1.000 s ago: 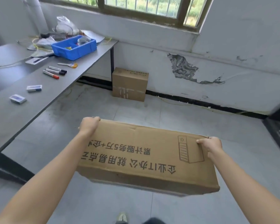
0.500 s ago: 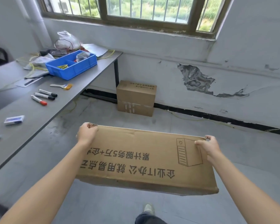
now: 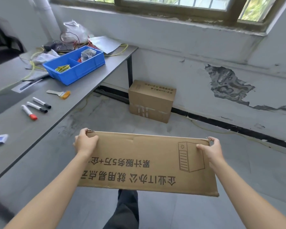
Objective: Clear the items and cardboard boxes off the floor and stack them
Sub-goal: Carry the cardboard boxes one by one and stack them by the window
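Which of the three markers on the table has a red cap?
The leftmost marker, nearest the person; the two black-capped markers lie beside it, farther back.

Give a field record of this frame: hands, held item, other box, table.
held box: cardboard, off the floor, printed face up
left hand: grips its far left corner
right hand: grips its far right corner
second box: closed, standing on the floor against the wall, by the table leg
table: blue bin, three markers, brush
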The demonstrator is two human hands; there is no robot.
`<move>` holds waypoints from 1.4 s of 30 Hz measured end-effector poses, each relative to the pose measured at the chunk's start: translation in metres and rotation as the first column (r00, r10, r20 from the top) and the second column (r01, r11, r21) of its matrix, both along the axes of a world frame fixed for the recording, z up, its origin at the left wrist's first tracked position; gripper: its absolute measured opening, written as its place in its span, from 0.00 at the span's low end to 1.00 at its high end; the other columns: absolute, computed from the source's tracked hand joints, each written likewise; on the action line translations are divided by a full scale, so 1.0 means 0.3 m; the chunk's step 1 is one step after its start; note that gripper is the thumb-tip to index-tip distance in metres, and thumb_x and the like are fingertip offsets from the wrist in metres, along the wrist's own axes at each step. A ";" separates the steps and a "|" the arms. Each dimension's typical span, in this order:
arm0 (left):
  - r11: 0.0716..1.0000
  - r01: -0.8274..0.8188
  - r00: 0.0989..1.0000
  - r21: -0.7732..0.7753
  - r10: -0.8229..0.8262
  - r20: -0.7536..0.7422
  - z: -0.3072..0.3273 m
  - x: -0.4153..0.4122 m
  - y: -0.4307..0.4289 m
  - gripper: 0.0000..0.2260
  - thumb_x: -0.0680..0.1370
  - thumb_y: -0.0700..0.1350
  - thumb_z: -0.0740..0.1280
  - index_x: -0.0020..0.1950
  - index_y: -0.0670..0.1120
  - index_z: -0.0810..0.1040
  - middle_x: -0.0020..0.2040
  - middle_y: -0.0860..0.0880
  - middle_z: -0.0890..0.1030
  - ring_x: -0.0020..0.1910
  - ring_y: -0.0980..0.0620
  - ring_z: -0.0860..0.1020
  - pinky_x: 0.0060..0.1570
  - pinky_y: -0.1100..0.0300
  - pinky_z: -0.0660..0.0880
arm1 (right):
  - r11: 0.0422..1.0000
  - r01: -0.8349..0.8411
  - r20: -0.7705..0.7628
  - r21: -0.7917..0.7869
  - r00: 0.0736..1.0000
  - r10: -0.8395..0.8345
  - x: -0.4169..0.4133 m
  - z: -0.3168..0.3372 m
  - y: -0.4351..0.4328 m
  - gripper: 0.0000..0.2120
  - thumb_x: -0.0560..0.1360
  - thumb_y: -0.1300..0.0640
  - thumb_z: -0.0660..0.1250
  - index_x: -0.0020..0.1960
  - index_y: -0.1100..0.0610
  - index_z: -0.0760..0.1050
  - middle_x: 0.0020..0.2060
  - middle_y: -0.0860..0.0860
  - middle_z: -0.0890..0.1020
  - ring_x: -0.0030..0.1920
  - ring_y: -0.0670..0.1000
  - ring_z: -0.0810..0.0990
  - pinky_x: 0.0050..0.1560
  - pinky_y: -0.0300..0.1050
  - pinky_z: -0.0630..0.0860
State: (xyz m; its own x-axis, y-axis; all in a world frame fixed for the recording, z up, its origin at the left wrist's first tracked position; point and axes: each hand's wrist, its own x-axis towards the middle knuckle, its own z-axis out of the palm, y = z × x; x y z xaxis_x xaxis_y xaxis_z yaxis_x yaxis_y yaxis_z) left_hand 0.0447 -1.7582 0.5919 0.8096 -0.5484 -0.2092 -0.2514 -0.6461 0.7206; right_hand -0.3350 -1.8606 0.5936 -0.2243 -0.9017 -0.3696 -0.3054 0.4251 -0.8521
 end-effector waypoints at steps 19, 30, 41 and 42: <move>0.996 0.017 0.981 0.087 0.000 -0.193 -0.175 0.402 -0.926 0.30 0.75 0.42 0.65 0.75 0.39 0.58 0.72 0.39 0.63 0.71 0.39 0.60 0.68 0.46 0.60 | 0.978 0.181 -0.158 0.108 0.974 -0.163 0.395 -0.153 -0.774 0.29 0.72 0.61 0.71 0.69 0.60 0.63 0.67 0.58 0.69 0.65 0.59 0.69 0.63 0.53 0.67; 0.949 0.027 0.965 0.313 0.057 -0.257 -0.312 0.466 -1.476 0.18 0.73 0.41 0.67 0.61 0.37 0.71 0.56 0.40 0.76 0.55 0.40 0.74 0.48 0.55 0.69 | 0.941 0.217 -0.104 0.261 0.975 -0.196 0.424 -0.400 -1.346 0.26 0.73 0.59 0.69 0.68 0.61 0.65 0.65 0.58 0.71 0.64 0.60 0.71 0.63 0.53 0.68; 0.948 -0.042 0.937 0.314 0.147 -0.318 -0.442 0.449 -1.825 0.23 0.72 0.41 0.72 0.65 0.39 0.70 0.63 0.40 0.74 0.60 0.41 0.72 0.52 0.55 0.67 | 0.865 0.259 -0.098 0.430 0.966 -0.240 0.385 -0.567 -1.634 0.26 0.74 0.60 0.68 0.68 0.60 0.63 0.65 0.59 0.71 0.63 0.60 0.72 0.65 0.58 0.68; 0.948 -0.051 0.934 0.315 0.157 -0.321 -0.458 0.450 -1.838 0.22 0.72 0.40 0.72 0.64 0.39 0.71 0.63 0.40 0.74 0.60 0.41 0.72 0.52 0.54 0.67 | 0.861 0.264 -0.095 0.436 0.964 -0.248 0.385 -0.583 -1.652 0.26 0.74 0.60 0.69 0.68 0.59 0.63 0.65 0.59 0.71 0.63 0.60 0.72 0.65 0.58 0.68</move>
